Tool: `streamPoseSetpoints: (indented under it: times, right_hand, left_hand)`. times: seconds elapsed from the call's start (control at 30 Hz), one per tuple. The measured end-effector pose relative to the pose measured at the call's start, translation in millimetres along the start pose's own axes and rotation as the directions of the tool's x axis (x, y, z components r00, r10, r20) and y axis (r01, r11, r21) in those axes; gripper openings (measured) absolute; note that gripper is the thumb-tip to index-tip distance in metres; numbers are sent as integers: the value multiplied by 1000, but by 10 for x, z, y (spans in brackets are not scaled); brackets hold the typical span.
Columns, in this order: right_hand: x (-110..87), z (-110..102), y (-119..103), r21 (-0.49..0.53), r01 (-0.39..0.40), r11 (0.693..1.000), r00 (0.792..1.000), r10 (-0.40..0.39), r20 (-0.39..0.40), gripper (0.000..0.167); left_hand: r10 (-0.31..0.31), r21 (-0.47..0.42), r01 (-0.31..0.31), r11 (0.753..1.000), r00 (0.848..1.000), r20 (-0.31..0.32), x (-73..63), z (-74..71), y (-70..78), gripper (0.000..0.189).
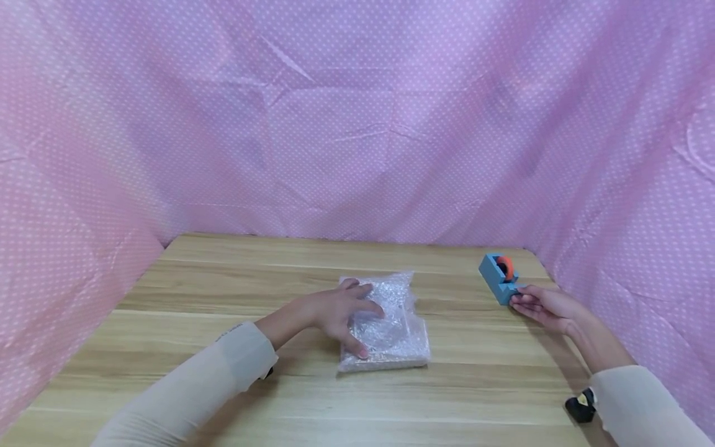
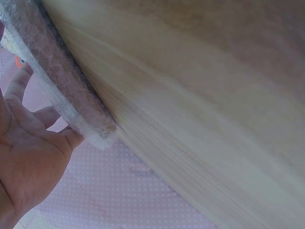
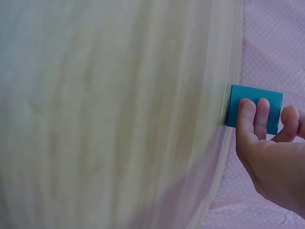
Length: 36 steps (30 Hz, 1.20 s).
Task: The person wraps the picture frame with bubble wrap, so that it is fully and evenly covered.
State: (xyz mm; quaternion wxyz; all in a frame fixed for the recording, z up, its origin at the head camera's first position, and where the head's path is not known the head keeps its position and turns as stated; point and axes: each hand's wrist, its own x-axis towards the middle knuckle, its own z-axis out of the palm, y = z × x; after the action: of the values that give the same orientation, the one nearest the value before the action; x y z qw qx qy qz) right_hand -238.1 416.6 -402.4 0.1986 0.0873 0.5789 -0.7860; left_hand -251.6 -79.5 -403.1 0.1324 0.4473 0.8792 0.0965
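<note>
A flat package in clear bubble wrap [image 1: 410,341] lies in the middle of the wooden table. My left hand [image 1: 346,313] rests on its left half with the fingers spread. In the left wrist view, fingertips lie against the wrapped edge [image 2: 62,71], and the palm [image 2: 31,148] shows below. At the far right stands a blue tape dispenser [image 1: 493,276] holding an orange-cored tape roll [image 1: 507,267]. My right hand [image 1: 550,307] grips its near end, thumb side uppermost. In the right wrist view, two fingers press on the dispenser's teal end face [image 3: 250,93].
Pink dotted cloth [image 1: 357,143] hangs around the back and sides of the table [image 1: 268,261]. A small black object [image 1: 581,406] is by the right sleeve [image 1: 642,397]. The dispenser stands close to the table's right edge.
</note>
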Motion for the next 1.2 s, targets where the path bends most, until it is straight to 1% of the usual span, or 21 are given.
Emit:
streamPoseSetpoints:
  times: [0.13,0.27,0.37,0.53,0.67,0.8,0.87,0.93,1.03,1.1,1.13,1.2]
  right_hand:
    - [8,4,-3,13,-4,1000,1000,4,4,36]
    - [21,18,2,1,0,1000,1000,0,-11,35]
    - [35,18,17,-30,-5,1000,1000,5,-18,31]
    - [44,9,30,-91,-37,995,999,34,-27,26]
    - [46,6,4,-144,-32,989,999,27,-32,24]
    - [44,26,-21,-251,-11,968,1000,5,-22,20]
    - [38,34,-14,-310,-5,951,1000,-3,-25,19]
    - [33,36,9,-335,-5,942,1000,-5,-30,20]
    - [19,46,31,-337,-34,941,999,25,-31,18]
    - [4,44,27,-352,-54,935,998,55,-7,16]
    - [-4,47,15,-364,-66,929,997,74,8,16]
    - [-19,56,-7,-412,-70,908,994,97,46,19]
  left_hand:
    - [-4,-7,4,1000,1000,4,-10,-13,20,90]
    - [-5,-14,5,1000,1000,10,-17,-13,35,90]
    - [-5,-14,5,1000,1000,9,-14,3,31,89]
    - [3,-19,-3,1000,1000,9,-8,15,28,89]
    - [3,-22,-3,1000,1000,11,-15,-11,42,89]
    - [-14,-13,14,1000,1000,6,-32,-39,35,89]
    - [-13,-12,13,1000,1000,6,-37,-44,32,89]
    - [-11,-13,12,1000,1000,6,-34,-36,24,89]
    - [-6,-18,6,1000,1000,12,-31,-20,21,88]
    - [-4,-18,4,1000,1000,10,-27,-14,22,88]
    - [-3,-17,3,1000,1000,9,-28,-14,23,88]
    - [-5,-15,5,1000,1000,11,-31,-23,25,89]
